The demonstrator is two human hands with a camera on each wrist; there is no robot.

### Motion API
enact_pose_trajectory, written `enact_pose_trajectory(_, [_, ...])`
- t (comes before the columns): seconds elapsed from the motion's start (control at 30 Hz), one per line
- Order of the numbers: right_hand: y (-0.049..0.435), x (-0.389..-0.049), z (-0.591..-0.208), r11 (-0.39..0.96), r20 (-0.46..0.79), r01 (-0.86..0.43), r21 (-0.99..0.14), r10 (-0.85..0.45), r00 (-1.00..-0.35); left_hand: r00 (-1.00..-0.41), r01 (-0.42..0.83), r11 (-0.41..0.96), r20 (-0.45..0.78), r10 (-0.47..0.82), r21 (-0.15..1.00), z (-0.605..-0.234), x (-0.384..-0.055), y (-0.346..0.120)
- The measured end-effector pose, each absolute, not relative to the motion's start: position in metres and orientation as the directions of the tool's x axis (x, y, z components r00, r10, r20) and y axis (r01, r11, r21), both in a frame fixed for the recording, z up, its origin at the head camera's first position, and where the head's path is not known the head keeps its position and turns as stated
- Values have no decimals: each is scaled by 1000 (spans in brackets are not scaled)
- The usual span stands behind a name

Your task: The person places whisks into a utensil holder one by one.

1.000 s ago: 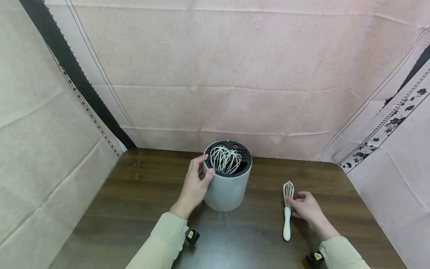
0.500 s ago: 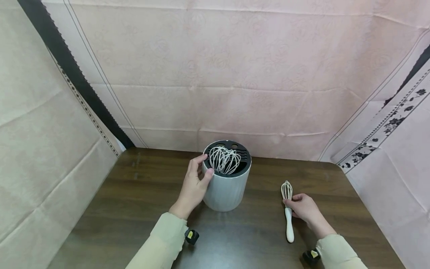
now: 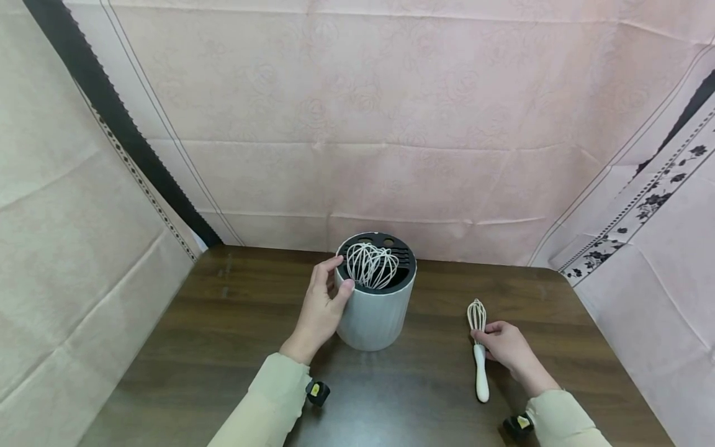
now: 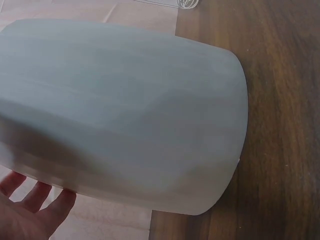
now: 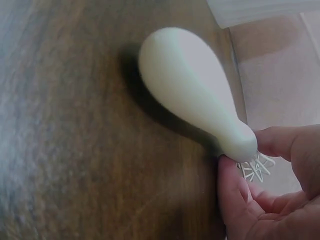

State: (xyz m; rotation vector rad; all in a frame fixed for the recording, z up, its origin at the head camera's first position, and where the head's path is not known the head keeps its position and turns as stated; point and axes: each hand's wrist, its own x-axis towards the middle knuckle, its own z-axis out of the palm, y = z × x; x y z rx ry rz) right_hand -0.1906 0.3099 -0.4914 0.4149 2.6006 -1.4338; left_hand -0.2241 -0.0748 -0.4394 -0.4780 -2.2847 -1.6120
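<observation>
A pale grey cylindrical utensil holder with a black slotted top stands upright on the table. My left hand grips its upper left side, thumb at the near rim and fingers round the far side; in the left wrist view the fingertips touch its wall. White whisk wires stick up from its opening, their lower part hidden inside. To the right, my right hand pinches a small whisk where its wires meet the white handle. The right wrist view shows the handle close over the wood.
The dark wooden table runs back to a pale pink patterned cloth. Further cloths hang at the left and right sides. Each wrist bears a small black device.
My right thumb and fingers have taken hold of the small whisk. Its handle end has swung slightly right and its wire head slightly left. My left hand stays on the utensil holder.
</observation>
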Motion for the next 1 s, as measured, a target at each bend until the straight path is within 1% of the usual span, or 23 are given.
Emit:
enact_pose_trajectory(0.23, [311,-189,-490,476,-239,281,-833,149,-960,-885,461,314,455,95,830,-440,-226,-75])
enact_pose_trajectory(0.6, [303,-188,-483,468,-206,231,-853,107,-973,-888,456,317,450,96,832,-440,-225,-76])
enact_pose_trajectory(0.8, [290,-190,-471,414,-139,161,-896,81,-987,-887,455,326,452,90,829,-441,-225,-76])
enact_pose_trajectory(1.0, [277,-190,-455,340,-66,98,-935,107,-992,-884,463,310,458,93,830,-442,-226,-76])
